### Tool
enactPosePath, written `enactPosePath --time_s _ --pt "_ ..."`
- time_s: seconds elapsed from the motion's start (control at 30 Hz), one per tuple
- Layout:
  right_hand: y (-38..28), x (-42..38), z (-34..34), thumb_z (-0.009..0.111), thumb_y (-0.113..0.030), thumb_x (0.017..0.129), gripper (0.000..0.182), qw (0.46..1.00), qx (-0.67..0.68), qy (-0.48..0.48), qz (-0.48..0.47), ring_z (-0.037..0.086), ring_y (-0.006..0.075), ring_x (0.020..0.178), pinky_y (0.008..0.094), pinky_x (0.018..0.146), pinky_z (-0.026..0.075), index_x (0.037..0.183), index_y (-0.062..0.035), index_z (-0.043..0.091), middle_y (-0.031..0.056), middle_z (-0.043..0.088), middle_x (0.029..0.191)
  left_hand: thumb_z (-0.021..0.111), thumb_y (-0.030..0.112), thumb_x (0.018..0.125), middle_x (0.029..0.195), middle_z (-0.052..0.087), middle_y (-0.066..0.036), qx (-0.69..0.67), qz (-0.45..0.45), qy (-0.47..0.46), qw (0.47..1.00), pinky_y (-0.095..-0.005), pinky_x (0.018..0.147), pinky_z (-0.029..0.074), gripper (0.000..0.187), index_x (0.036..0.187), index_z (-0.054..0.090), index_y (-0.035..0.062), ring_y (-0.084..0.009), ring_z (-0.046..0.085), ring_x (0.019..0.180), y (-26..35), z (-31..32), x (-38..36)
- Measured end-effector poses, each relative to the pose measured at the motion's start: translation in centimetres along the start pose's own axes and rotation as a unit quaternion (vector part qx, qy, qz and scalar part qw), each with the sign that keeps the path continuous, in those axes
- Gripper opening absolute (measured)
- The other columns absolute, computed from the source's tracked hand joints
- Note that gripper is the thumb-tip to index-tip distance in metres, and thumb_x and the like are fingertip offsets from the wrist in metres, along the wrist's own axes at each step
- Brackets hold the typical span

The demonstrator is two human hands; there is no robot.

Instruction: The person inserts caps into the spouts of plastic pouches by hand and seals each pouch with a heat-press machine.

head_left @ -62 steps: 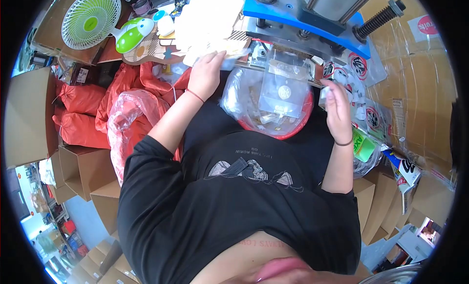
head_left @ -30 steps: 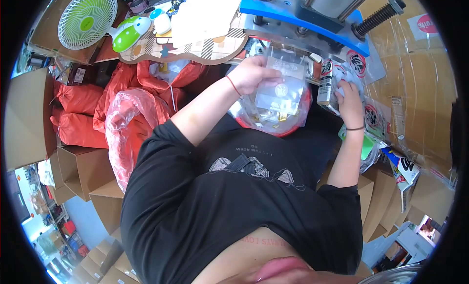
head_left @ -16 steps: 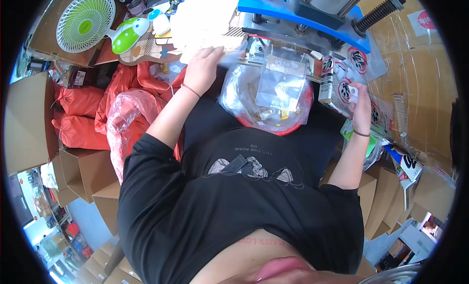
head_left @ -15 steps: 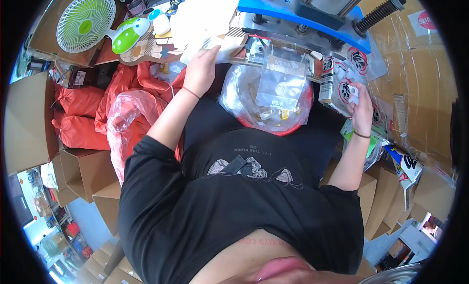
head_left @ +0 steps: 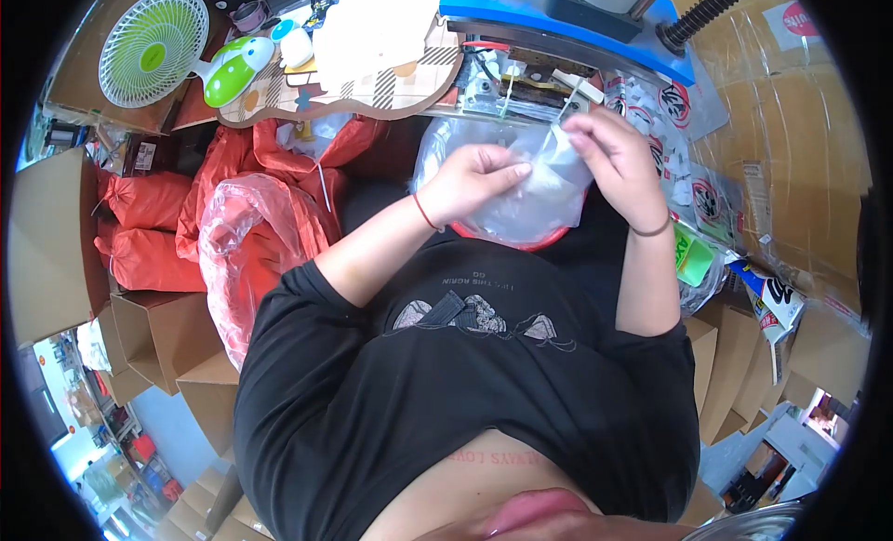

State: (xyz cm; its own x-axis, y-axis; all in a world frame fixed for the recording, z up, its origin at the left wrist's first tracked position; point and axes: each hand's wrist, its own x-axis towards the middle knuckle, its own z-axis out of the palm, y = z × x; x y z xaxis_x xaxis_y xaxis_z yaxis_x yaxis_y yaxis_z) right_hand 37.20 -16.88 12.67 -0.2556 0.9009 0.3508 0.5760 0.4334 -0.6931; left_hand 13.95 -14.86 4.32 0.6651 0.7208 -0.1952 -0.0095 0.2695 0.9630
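Observation:
A clear plastic bag (head_left: 555, 173) is between my hands, in front of the press and over the lined red basin (head_left: 535, 241). My left hand (head_left: 470, 183) is closed, with thumb and fingers pinched at the bag's left side. My right hand (head_left: 616, 160) is bent over the bag's upper right, fingers curled together at its edge. Something whitish shows at the top of the bag by the right fingertips; I cannot make out what it is. The bag partly hides the basin's contents.
A press with a blue plate (head_left: 558, 15) stands at the top. A green-and-white fan (head_left: 153, 53) and white sheets (head_left: 377, 34) are on the upper left table. Red sacks (head_left: 153, 257) lie at left. Printed packages (head_left: 716, 197) and a big carton (head_left: 781, 150) line the right.
My left hand has left the white material on the table and moved right to the bag. My right hand, with a small white object in it earlier, has moved left to the bag.

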Motion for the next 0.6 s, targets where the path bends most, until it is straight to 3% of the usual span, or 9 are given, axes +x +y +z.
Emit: enactPosePath --time_s 0.13,0.23,0.27,0.33,0.4,0.5,0.57,0.6 --pt "1.0 -1.4 -2.0 0.058 -0.015 0.099 0.018 0.991 0.021 -0.127 0.02 0.061 0.0184 0.091 0.0294 0.083 0.048 0.105 0.0002 0.065 0.0073 0.065 0.095 0.064 0.025 0.099 0.092 0.07 -0.003 -0.149 -0.064 -0.081 0.984 -0.0239 0.076 0.053 0.028 0.108 0.07 -0.0006 -0.0074 0.064 0.082 -0.1 2.5 -0.1" --pt "1.6 -2.2 -2.9 0.062 -0.018 0.098 0.022 0.993 0.043 -0.03 0.102 0.058 0.0134 0.093 0.0279 0.087 0.046 0.112 -0.0004 0.06 0.0044 0.064 0.1 0.066 0.017 0.096 0.097 0.073 -0.008 -0.225 -0.111 -0.121 0.96 -0.0268 0.081 0.055 0.024 0.113 0.068 -0.0003 -0.013 0.069 0.089 -1.4 2.4 0.8" --pt "2.6 -2.7 -3.3 0.062 -0.018 0.098 0.022 0.994 0.042 -0.03 0.101 0.058 0.0134 0.093 0.0279 0.087 0.046 0.112 -0.0004 0.06 0.0044 0.064 0.1 0.067 0.012 0.095 0.098 0.073 -0.008 -0.207 -0.098 -0.111 0.967 -0.0277 0.081 0.056 0.022 0.113 0.068 -0.0003 -0.0137 0.07 0.089 -1.8 1.9 1.2" --pt "5.7 -4.2 -4.0 0.064 -0.019 0.098 0.023 0.983 -0.06 0.141 0.105 0.057 0.0132 0.091 0.0275 0.086 0.046 0.112 -0.002 0.059 0.0046 0.062 0.097 0.066 0.0 0.09 0.103 0.072 -0.008 -0.182 -0.102 -0.043 0.977 -0.0311 0.083 0.058 0.025 0.115 0.067 0.0001 -0.0158 0.07 0.091 -1.7 0.9 2.2" --pt "8.3 -5.4 -4.3 0.063 -0.017 0.098 0.021 0.982 -0.045 0.146 0.109 0.056 0.0129 0.088 0.0267 0.082 0.046 0.113 -0.0037 0.058 0.0038 0.06 0.094 0.065 0.0 0.089 0.106 0.071 -0.009 -0.263 -0.057 -0.017 0.963 -0.0322 0.085 0.058 0.026 0.115 0.067 0.0008 -0.0167 0.07 0.093 -1.2 -0.9 3.8" --pt "8.9 -6.1 -3.1 0.061 -0.014 0.098 0.019 0.978 -0.066 0.176 0.091 0.054 0.0114 0.082 0.025 0.078 0.045 0.115 -0.0049 0.058 0.0013 0.058 0.087 0.067 0.002 0.089 0.109 0.07 -0.011 -0.225 -0.093 0.032 0.969 -0.0323 0.086 0.058 0.022 0.111 0.066 -0.0019 -0.0186 0.07 0.096 0.4 -2.8 6.0" --pt "8.1 -6.8 -2.4 0.058 -0.012 0.098 0.021 0.971 -0.022 0.134 0.198 0.054 0.0098 0.078 0.0238 0.075 0.045 0.118 -0.0059 0.057 -0.0005 0.058 0.084 0.069 0.006 0.09 0.101 0.07 -0.011 -0.234 -0.091 0.031 0.967 -0.0302 0.08 0.058 0.027 0.113 0.061 -0.0045 -0.017 0.069 0.091 0.2 -3.1 6.4" --pt "7.2 -6.7 -2.5 0.058 -0.015 0.099 0.023 0.974 -0.016 0.107 0.198 0.055 0.0085 0.077 0.0233 0.074 0.046 0.121 -0.0063 0.057 -0.0006 0.061 0.082 0.07 0.009 0.09 0.097 0.069 -0.01 -0.112 -0.048 0.108 0.987 -0.029 0.075 0.057 0.031 0.115 0.057 -0.0045 -0.0165 0.068 0.087 0.0 -3.2 6.4"
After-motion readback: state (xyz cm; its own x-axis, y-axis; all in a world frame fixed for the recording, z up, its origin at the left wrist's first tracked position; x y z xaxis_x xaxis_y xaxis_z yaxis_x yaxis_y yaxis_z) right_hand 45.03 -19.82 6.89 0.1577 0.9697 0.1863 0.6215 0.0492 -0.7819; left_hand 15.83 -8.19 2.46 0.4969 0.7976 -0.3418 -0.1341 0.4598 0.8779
